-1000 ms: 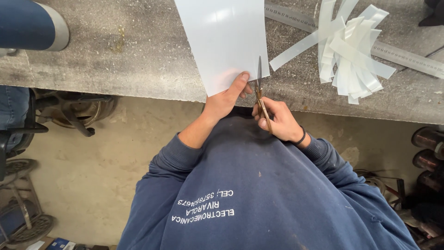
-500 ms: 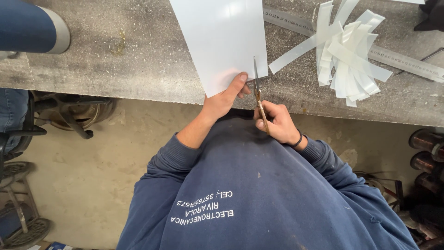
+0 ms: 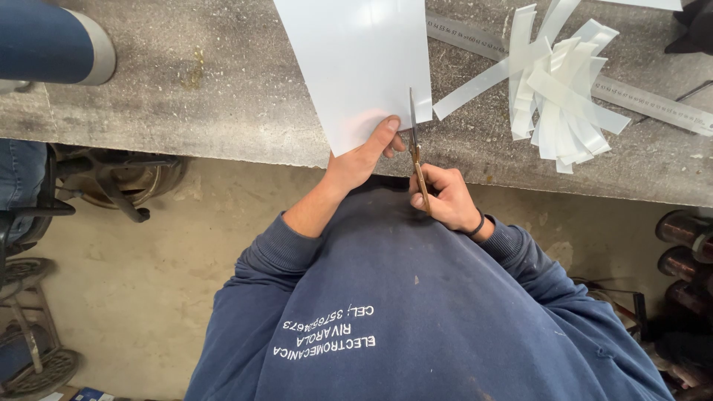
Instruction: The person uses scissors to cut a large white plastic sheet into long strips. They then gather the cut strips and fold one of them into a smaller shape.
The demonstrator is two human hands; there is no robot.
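While gripping the lower edge of the white rectangular plastic sheet (image 3: pixel 356 67), left hand (image 3: pixel 364 156) closed: thumb on top, fingers underneath. Sheet flat on grey, speckled concrete worktop (image 3: pixel 186 82), lower edge overhanging toward the body. Right hand (image 3: pixel 445 197) closed around the handles of brown-handled metal scissors (image 3: pixel 416 148); blades pointing away from the body, entering the sheet near its lower right corner. Narrow strip partly cut along the sheet's right edge. Pile of cut white plastic strips (image 3: pixel 557 89) to the right, lying over a long metal ruler (image 3: pixel 639 100).
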